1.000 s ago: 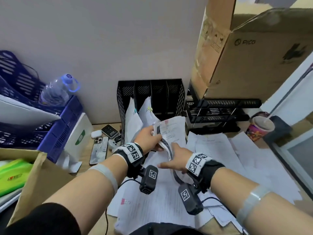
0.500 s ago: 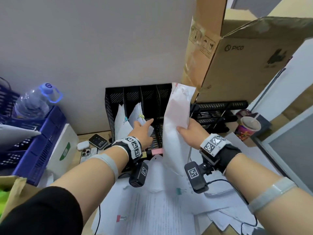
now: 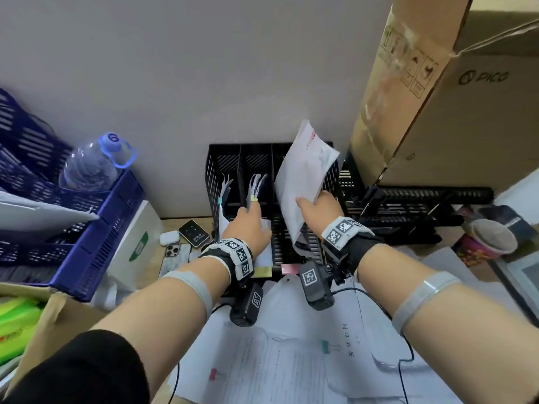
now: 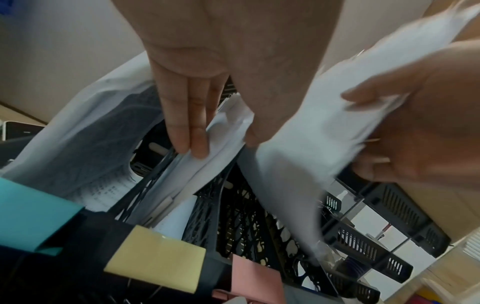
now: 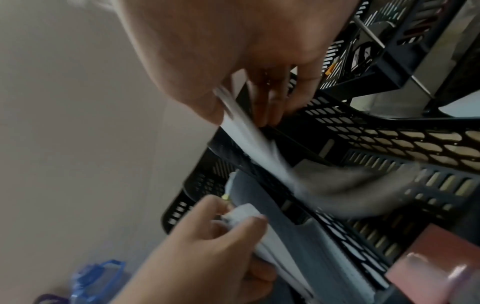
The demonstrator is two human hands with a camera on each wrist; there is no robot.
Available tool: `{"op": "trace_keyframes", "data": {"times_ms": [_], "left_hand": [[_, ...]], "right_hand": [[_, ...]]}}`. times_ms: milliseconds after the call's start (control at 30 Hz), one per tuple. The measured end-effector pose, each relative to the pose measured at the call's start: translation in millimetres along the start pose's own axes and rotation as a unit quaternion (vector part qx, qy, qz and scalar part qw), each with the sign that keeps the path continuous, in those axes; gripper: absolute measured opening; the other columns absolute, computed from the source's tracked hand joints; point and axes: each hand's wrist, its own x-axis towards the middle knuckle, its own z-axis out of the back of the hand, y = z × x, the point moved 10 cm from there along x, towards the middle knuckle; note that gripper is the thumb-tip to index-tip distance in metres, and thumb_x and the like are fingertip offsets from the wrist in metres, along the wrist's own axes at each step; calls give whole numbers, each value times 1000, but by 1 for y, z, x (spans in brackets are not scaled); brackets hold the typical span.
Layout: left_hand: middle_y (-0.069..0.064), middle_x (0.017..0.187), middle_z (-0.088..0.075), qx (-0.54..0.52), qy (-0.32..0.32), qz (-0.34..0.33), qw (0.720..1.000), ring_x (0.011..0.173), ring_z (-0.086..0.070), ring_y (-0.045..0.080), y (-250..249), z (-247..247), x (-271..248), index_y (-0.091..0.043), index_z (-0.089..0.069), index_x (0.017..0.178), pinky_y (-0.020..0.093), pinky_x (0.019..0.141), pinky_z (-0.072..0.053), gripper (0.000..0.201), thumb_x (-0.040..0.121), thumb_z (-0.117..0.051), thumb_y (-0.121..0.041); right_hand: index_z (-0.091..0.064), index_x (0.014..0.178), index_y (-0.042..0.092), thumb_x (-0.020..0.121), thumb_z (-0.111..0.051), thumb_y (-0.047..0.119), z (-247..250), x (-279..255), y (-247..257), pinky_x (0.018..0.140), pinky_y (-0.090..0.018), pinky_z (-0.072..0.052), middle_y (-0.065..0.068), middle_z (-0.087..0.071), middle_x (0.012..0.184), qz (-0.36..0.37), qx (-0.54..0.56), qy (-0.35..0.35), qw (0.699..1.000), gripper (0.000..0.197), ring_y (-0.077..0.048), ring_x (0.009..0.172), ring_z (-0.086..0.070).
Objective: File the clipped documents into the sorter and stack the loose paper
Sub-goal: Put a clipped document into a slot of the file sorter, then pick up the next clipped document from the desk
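A black mesh sorter (image 3: 227, 161) (image 4: 246, 216) (image 5: 363, 127) with several upright slots stands against the wall. My right hand (image 3: 318, 208) (image 4: 415, 123) (image 5: 259, 61) pinches a white clipped document (image 3: 300, 176) (image 4: 311, 123) (image 5: 249, 139) by its edge; its lower end sits in the third slot and a pink clip is at its top. My left hand (image 3: 248, 225) (image 4: 221, 41) (image 5: 207, 246) pinches the filed papers (image 3: 256, 185) (image 4: 226, 131) (image 5: 249, 195) in the second slot between straight fingers and thumb. More papers (image 3: 224, 188) stand in the first slot. Loose sheets (image 3: 291, 360) cover the desk below my wrists.
A large cardboard box (image 3: 452, 112) looms over a black tray rack (image 3: 408, 205) right of the sorter, with a paper cup (image 3: 490, 243) beside it. Blue crates (image 3: 73, 214), a water bottle (image 3: 93, 164), a white box (image 3: 137, 243) and phones (image 3: 172, 252) crowd the left.
My right hand lifted the clipped document off the desk, raised it upright and has now brought its lower end down into the third slot. My left hand moved to the second-slot papers.
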Motion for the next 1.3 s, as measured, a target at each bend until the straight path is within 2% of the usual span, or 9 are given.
{"op": "trace_keyframes", "data": {"times_ms": [167, 233, 367, 567, 700, 867, 967, 1100, 1300], "left_hand": [[10, 109, -50, -31, -18, 0, 999, 81, -60, 33, 8, 2, 5, -18, -42, 109, 44, 77, -56, 25, 90, -53, -30], [8, 107, -49, -34, -24, -1, 999, 80, -60, 33, 10, 3, 6, -20, -41, 106, 43, 76, -56, 25, 90, -54, -33], [8, 108, -48, -45, -27, -8, 999, 81, -61, 34, 11, 4, 6, -20, -41, 106, 42, 76, -56, 25, 92, -54, -35], [5, 114, -43, -56, -42, -13, 997, 76, -59, 29, 10, 7, 2, -19, -44, 110, 43, 78, -56, 24, 94, -52, -35], [1, 109, -43, -68, -36, -27, 997, 77, -60, 27, 4, 3, -7, -23, -45, 106, 43, 77, -56, 21, 92, -51, -37], [-2, 97, -52, -130, -26, -104, 986, 72, -55, 16, -32, -13, -24, -25, -50, 108, 34, 70, -51, 14, 93, -51, -26], [-4, 73, -54, -182, 27, -139, 973, 60, -53, 13, -64, -45, -43, -28, -53, 103, 31, 57, -45, 15, 91, -52, -18], [-8, 68, -57, -209, 134, -160, 956, 63, -56, 15, -100, -104, -65, -24, -61, 98, 27, 60, -46, 13, 92, -53, -15], [8, 83, -69, -251, 308, -25, 917, 76, -74, 26, -122, -207, -93, -11, -61, 107, 44, 80, -63, 15, 92, -60, -11]], "right_hand": [[-60, 81, 4, 93, -44, 20, -30, 11, -14, 77, -40, -60, -15, -73, 71, -32, -27, 43, 998, 26, -35, 77, -73], [-53, 76, 8, 92, -42, 17, -38, 14, -19, 73, -44, -61, -17, -73, 72, -30, -33, 39, 998, 22, -33, 71, -74], [-51, 86, 1, 93, -43, 16, -61, 8, -44, 57, -24, -46, -3, -58, 65, -81, -73, 81, 991, 18, -21, 61, -58], [-66, 80, 0, 94, -42, 27, -94, -1, -72, 81, -41, -57, -20, -72, 94, -87, -78, 176, 977, 40, -34, 87, -69], [-67, 78, 9, 95, -46, 17, -90, -20, -91, 57, -30, -58, -15, -71, 81, -130, 13, 174, 976, 28, -27, 68, -69], [-64, 93, 13, 98, -46, 15, -68, -54, -141, 52, -25, -50, -7, -65, 73, -171, 83, 153, 970, 19, -21, 59, -63], [-64, 97, 12, 97, -47, 16, -50, -84, -186, 56, -24, -52, -6, -65, 81, -213, 57, 164, 962, 17, -19, 65, -64], [-64, 106, 8, 95, -49, 12, -18, -114, -243, 61, -26, -51, -9, -61, 94, -254, 25, 139, 957, 19, -22, 81, -59], [-63, 122, 10, 92, -58, 15, 55, -119, -321, 89, -22, -41, -9, -58, 133, -259, -94, 77, 958, 31, -25, 117, -57]]}}
